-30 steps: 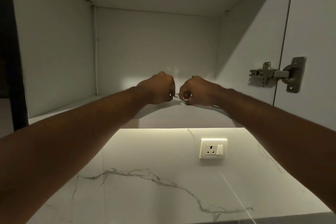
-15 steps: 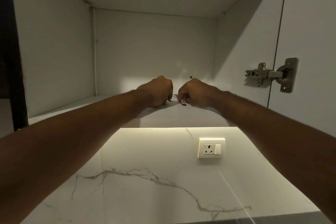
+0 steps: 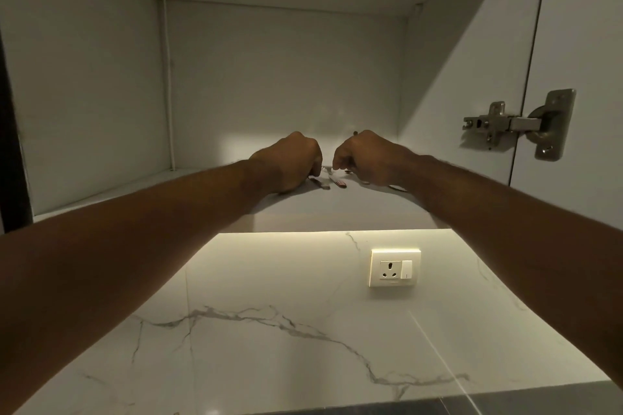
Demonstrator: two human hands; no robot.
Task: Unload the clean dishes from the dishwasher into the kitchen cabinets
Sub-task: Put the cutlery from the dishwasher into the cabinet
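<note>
Cabinet shelf [image 3: 209,185]: small cutlery pieces [image 3: 328,181] at 12 o'clock. Left hand [image 3: 290,162] and right hand [image 3: 364,158] curled; whether they grip, cannot tell. Likely light, stiff, slippery; take handles.

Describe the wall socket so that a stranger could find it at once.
Below the open cabinet is a lit marble wall. The socket sits there, right of centre, a cream plate with three holes and a switch: the only fitting on the marble.

I count 2 hands, my left [image 3: 290,162] and my right [image 3: 365,157]. On the cabinet shelf [image 3: 337,205] lie at least 2 small utensils [image 3: 337,182]; more are hidden. 1 hinge [image 3: 515,125], 1 wall socket [image 3: 394,268].
</note>
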